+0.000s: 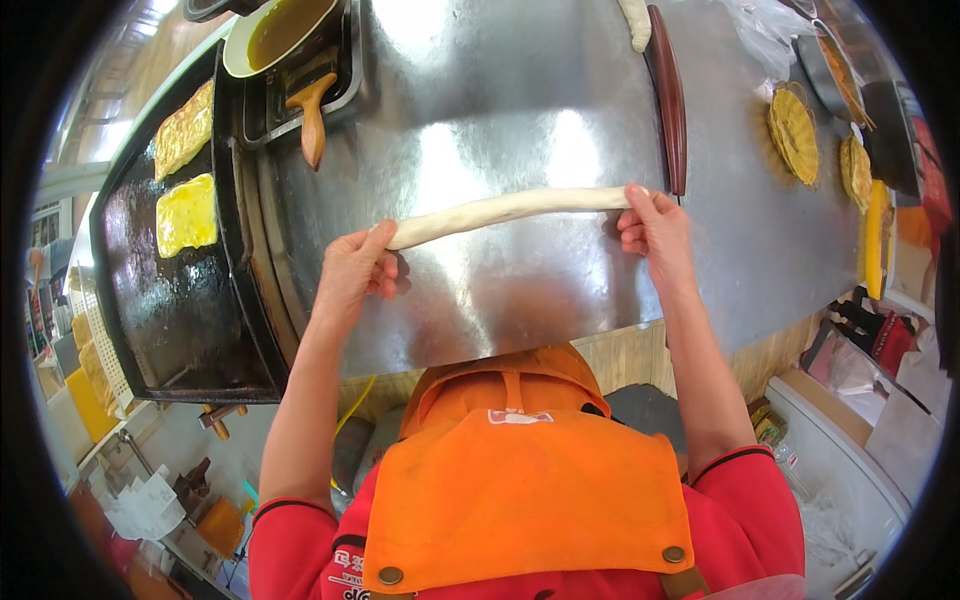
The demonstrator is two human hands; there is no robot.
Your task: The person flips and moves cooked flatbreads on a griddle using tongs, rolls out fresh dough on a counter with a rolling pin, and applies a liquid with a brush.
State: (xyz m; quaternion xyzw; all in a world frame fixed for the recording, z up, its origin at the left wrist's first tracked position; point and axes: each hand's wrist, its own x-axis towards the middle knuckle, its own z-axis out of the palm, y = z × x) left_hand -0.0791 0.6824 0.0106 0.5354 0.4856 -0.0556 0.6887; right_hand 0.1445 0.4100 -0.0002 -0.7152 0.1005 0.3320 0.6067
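A long rope of pale dough [510, 210] stretches between my two hands above the steel worktop [495, 300]. My left hand [360, 262] pinches its left end between thumb and fingers. At the other end, my right hand [658, 229] grips the dough in the same way. The rope bows slightly upward along its length. Just beyond my right hand lies a dark red-brown rolling pin [667, 105], and another piece of dough [636, 26] touches its far end.
On the left, a black griddle [172, 322] carries two flat yellow pieces, one browned [185, 131], one glossy [187, 215]. Behind it stand a wooden-handled brush [311, 112] and a bowl of brown liquid [281, 34]. A yellow woven basket [793, 133] and a pan [832, 71] sit at right.
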